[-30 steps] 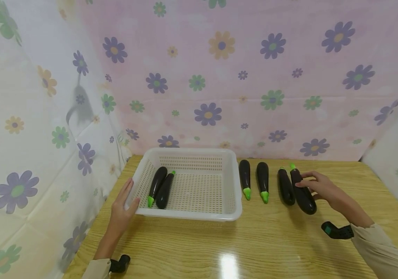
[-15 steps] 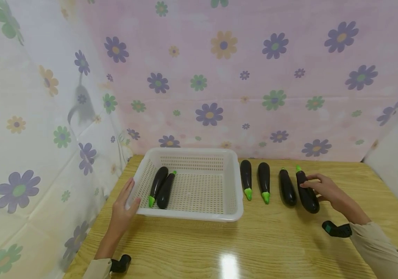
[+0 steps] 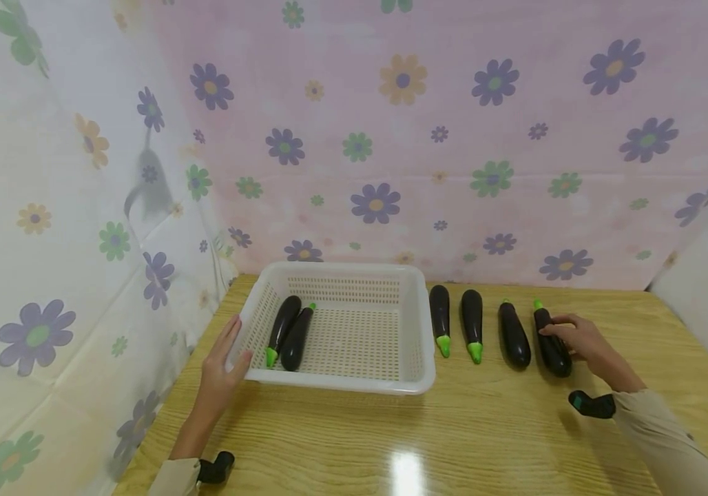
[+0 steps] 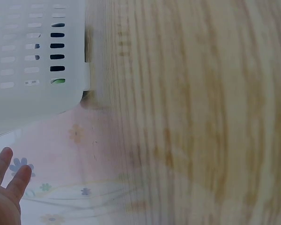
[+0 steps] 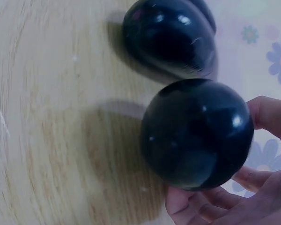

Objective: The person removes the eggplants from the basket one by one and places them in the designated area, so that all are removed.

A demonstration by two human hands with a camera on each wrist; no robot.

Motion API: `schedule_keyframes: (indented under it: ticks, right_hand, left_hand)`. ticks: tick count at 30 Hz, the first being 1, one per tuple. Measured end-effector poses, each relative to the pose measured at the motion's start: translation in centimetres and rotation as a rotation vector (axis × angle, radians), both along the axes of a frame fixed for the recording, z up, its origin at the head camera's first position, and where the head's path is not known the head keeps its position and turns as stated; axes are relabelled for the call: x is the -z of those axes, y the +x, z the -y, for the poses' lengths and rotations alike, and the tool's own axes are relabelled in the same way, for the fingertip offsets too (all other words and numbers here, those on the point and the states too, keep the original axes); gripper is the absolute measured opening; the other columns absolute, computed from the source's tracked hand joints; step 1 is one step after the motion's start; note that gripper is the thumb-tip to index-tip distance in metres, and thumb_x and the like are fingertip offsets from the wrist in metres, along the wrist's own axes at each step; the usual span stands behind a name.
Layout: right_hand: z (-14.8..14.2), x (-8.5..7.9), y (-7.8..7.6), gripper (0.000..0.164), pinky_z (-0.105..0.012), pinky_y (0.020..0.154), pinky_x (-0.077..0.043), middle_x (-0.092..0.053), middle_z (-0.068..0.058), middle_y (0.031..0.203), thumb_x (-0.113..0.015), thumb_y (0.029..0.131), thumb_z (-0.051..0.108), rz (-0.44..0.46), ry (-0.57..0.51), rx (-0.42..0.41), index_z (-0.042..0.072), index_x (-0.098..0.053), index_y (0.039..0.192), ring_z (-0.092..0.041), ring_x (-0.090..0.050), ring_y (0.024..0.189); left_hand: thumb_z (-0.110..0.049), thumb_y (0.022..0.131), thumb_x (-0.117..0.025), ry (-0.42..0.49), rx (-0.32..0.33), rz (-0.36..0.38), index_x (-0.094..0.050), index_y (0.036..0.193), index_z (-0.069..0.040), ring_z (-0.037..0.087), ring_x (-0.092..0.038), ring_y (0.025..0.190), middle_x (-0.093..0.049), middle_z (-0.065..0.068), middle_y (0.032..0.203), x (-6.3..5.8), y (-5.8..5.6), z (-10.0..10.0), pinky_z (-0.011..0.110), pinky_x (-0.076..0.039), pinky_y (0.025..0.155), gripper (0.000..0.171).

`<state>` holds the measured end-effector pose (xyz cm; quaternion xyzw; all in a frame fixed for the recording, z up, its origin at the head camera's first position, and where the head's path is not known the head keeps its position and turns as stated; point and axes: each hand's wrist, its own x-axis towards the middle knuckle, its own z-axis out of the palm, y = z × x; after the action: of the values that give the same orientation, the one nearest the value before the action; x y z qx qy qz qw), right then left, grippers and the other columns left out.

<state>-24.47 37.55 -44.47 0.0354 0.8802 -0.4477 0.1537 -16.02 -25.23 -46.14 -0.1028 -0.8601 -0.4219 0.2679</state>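
My right hand holds the rightmost eggplant round its middle, thumb on the left and fingers on the right. Its green stem points to the back. In the right wrist view this eggplant's round end faces the camera, with the fingers along its side. My left hand is at the left side of a white plastic basket, its fingers fairly straight and thumb spread at the near corner. In the left wrist view, part of the left hand shows beneath the basket wall.
Two eggplants lie side by side in the basket's left part. Right of it on the wooden table are an eggplant, another eggplant and a third eggplant. A flowered cloth hangs behind.
My right hand has moved the rightmost eggplant to the right and down, widening the gap to its neighbour. The left hand stays at the basket. The head view shifts slightly.
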Motion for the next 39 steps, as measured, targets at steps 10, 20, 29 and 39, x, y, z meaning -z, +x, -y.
schedule_keyframes:
  ticks: [10, 20, 29, 39]
  right_hand:
    - [-0.1, 1.0, -0.9, 0.073, -0.036, 0.056, -0.039, -0.045, -0.017, 0.083, -0.051, 0.095, 0.041, -0.069, 0.061, 0.048, -0.012, -0.027, 0.14, -0.018, -0.036, 0.055]
    - [0.2, 0.6, -0.7, 0.079, -0.039, 0.068, -0.047, -0.023, -0.043, 0.136, -0.05, 0.096, 0.043, -0.075, 0.103, 0.019, -0.016, -0.022, 0.141, -0.034, -0.051, 0.087]
    - [-0.2, 0.2, -0.7, 0.082, -0.045, 0.073, -0.052, -0.032, -0.044, 0.127, -0.051, 0.095, 0.043, -0.102, 0.075, 0.001, -0.019, -0.02, 0.139, -0.038, -0.057, 0.091]
    - [-0.1, -1.8, -0.6, 0.076, -0.055, 0.084, -0.047, -0.034, -0.041, 0.128, -0.05, 0.096, 0.042, -0.152, 0.042, 0.0, -0.017, -0.024, 0.138, -0.053, -0.044, 0.109]
  left_hand:
    - [-0.003, 0.086, -0.063, 0.007, 0.006, 0.0, -0.039, 0.142, 0.003, 0.037, -0.033, 0.133, -0.036, 0.017, 0.147, 0.0, 0.0, 0.0, 0.008, -0.02, 0.101, 0.061]
    - [0.0, 0.085, -0.064, -0.021, 0.009, -0.03, -0.04, 0.141, 0.004, 0.038, -0.033, 0.133, -0.038, 0.019, 0.146, 0.1, -0.1, 0.0, 0.011, -0.017, 0.104, 0.061]
    - [-0.002, 0.086, -0.064, -0.021, 0.003, -0.012, -0.04, 0.142, 0.002, 0.037, -0.032, 0.133, -0.037, 0.017, 0.147, 0.1, -0.1, 0.0, 0.01, -0.018, 0.103, 0.061]
    - [-0.005, 0.087, -0.063, -0.025, -0.01, 0.006, -0.04, 0.142, 0.002, 0.037, -0.033, 0.133, -0.037, 0.018, 0.147, 0.0, 0.1, 0.0, 0.01, -0.017, 0.103, 0.06]
